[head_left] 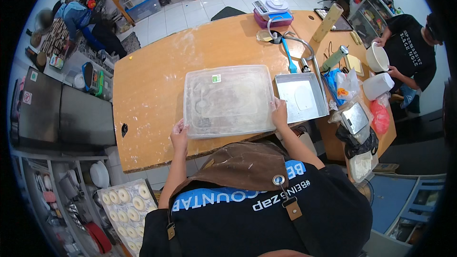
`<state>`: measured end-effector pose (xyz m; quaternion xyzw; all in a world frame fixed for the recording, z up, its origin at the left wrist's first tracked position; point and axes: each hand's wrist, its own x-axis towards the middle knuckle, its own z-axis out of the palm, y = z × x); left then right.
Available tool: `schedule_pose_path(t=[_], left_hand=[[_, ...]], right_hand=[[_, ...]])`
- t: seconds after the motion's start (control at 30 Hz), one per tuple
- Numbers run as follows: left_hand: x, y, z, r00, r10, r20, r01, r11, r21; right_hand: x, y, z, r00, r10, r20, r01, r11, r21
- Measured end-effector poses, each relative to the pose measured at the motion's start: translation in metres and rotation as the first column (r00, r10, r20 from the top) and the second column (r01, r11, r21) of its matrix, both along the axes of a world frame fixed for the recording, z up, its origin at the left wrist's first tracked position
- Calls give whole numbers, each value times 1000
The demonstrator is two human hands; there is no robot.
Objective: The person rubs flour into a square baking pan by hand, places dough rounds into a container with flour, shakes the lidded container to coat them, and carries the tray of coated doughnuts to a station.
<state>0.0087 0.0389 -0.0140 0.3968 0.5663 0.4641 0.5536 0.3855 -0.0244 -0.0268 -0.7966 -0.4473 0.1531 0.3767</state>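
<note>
A large, clear plastic storage box or lid [233, 114], rectangular and dusted with white powder, lies near the front edge of the wooden table. Its near left corner is gripped by my left hand [179, 135], fingers curled over the rim. On the opposite side, my right hand [279, 113] holds the right edge close to the near corner. A small green and white sticker [216, 78] sits on the far part of the plastic. Just right of it, a square metal baking pan [302, 96] stands close to my right hand.
A blue brush [289, 56], a green hand mixer [335, 58] and a kitchen scale [271, 5] stand on the table [152, 81]. A tray of ring-shaped dough [124, 212] is at lower left. One person at right holds a white bowl [377, 57]; another bends at far left.
</note>
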Motion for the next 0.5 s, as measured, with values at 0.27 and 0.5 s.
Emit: schedule_pose_path(t=[0.27, 0.5], left_hand=[[-6, -1, -20, 954, 27, -299, -19, 999, 29], [-3, 2, -21, 978, 5, -209, 1, 1000, 28]], right_hand=[[-2, 3, -24, 998, 33, 60, -32, 999, -13], [-4, 8, -19, 1000, -8, -9, 7, 995, -99]])
